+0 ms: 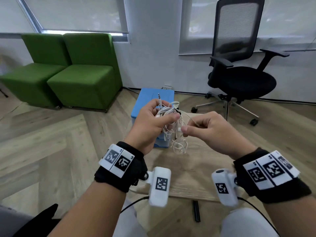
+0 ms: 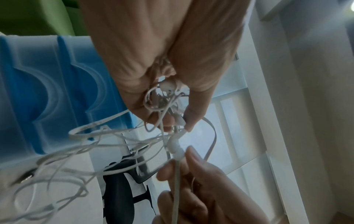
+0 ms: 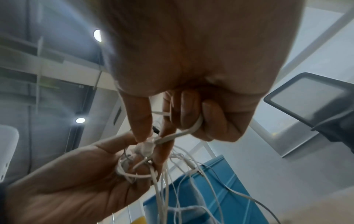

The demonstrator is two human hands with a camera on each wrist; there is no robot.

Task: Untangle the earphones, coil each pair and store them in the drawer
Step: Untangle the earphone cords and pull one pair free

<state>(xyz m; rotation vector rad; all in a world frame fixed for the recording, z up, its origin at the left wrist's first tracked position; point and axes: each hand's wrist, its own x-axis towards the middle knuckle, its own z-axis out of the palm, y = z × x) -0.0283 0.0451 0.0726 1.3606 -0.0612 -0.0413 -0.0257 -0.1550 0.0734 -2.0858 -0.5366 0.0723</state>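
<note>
Early | left hand point(image 1: 150, 122) fingers clutch tangled white earphone cables point(image 1: 172, 127) | right hand point(image 1: 210, 129) pinches one strand | nothing coiled | blue plastic drawer unit point(image 1: 147, 103) awaits

drawer unit point(image 1: 150, 103) just behind dangling cords point(image 1: 177, 144)

Green chairs point(image 1: 59, 71) (paired), wood floor point(image 1: 42, 142)

An office lounge or break-out corner — a black mesh-back swivel chair point(image 1: 239, 65) on castors, two green upholstered cube seats point(image 1: 68, 74), roller blinds point(image 1: 77, 14) over big windows, wood-look flooring point(image 1: 42, 142), recessed ceiling lights point(image 3: 97, 35).
</note>
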